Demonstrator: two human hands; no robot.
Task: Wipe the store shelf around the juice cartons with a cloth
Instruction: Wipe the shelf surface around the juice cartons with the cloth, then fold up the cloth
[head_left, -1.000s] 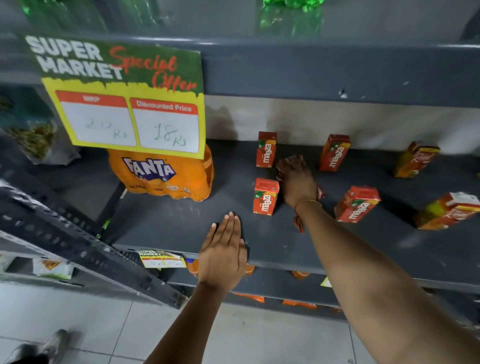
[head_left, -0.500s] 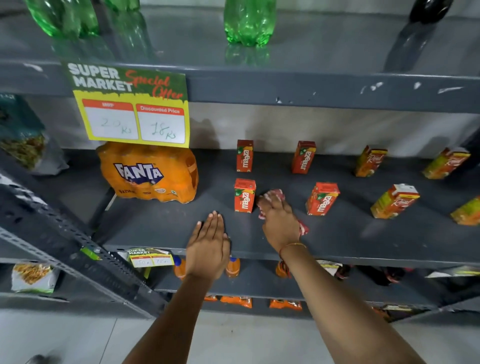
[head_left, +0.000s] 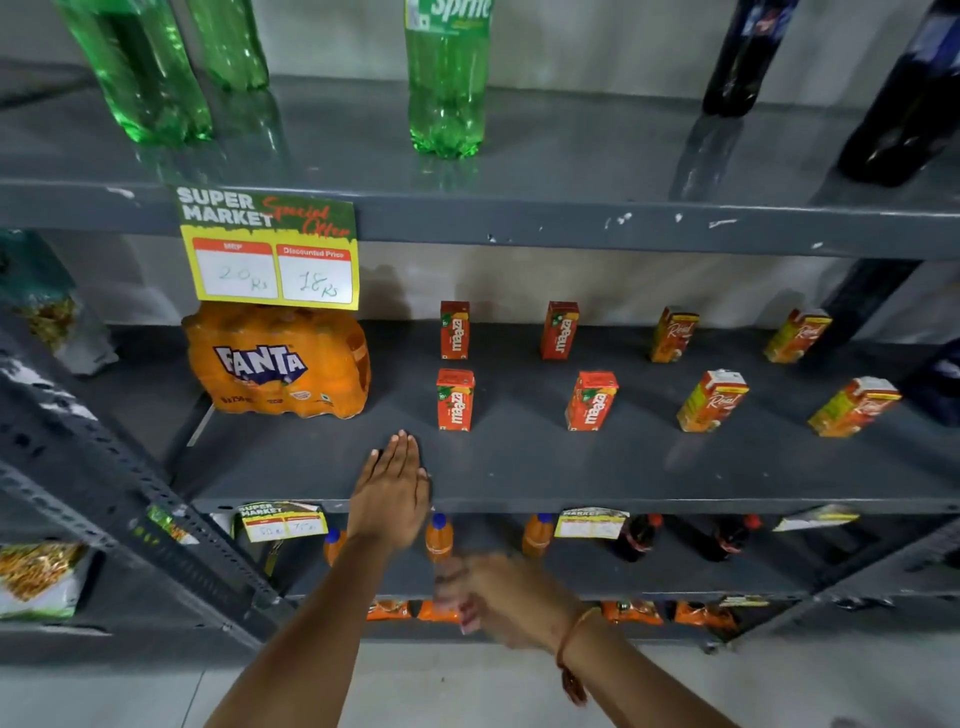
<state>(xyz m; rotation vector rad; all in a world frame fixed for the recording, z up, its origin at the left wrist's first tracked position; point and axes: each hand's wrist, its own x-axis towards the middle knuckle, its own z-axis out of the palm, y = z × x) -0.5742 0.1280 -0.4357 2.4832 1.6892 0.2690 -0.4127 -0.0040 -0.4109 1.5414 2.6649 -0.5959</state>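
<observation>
The grey metal shelf (head_left: 519, 467) carries several small juice cartons in two rows: red ones such as the front carton (head_left: 455, 399) and its neighbour (head_left: 591, 400), and orange-yellow ones (head_left: 712, 401) further right. My left hand (head_left: 390, 493) lies flat on the shelf's front edge, fingers together and extended, holding nothing. My right hand (head_left: 498, 592) is off the shelf, below its front edge, and blurred. It is closed on a pinkish cloth (head_left: 457, 605), of which only a small part shows at the fingers.
A shrink-wrapped orange soda pack (head_left: 280, 361) stands at the shelf's left under a price sign (head_left: 270, 249). Green bottles (head_left: 447, 78) and dark bottles (head_left: 748, 52) stand on the shelf above. Small bottles (head_left: 439, 538) and snack packs fill the shelves below. A slanted metal upright (head_left: 119, 493) stands at left.
My right hand has pulled back with the cloth from between the red cartons to below the shelf's front edge. The view has widened and moved back. My left hand stays on the edge.
</observation>
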